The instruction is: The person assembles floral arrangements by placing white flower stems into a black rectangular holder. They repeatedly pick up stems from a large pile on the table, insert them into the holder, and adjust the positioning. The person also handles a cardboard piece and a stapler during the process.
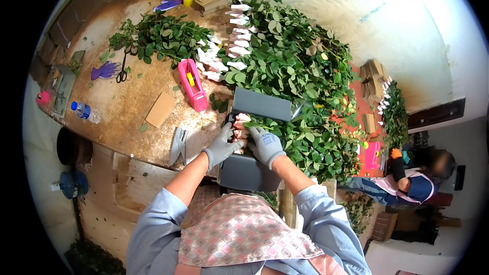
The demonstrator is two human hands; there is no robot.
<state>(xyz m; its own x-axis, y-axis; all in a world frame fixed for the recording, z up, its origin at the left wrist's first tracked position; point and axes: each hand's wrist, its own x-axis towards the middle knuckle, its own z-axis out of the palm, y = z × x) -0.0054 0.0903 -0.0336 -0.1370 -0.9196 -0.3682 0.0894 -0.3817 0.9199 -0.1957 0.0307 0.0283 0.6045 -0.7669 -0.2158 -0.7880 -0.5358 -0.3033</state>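
Observation:
Pink-and-white roses [241,120] lie in a row between the two raised dark grey panels [262,104] of a holder in front of me. On the left, my left hand [222,146], in a grey glove, rests against the rose heads with thumb and fingers apart. My right hand [266,146], gloved alike, bends its fingers over the roses just below their heads, its fingertips partly hidden. Leafy stems run out to the right. The near dark grey panel [249,172] stands below both wrists.
A large heap of leafy roses [285,46] covers the right. Left are a pink tape dispenser [193,85], a cardboard piece [160,109], grey shears [178,146], black scissors [121,75], a purple glove [105,71] and a bottle [85,111]. Another person [415,183] works at the far right.

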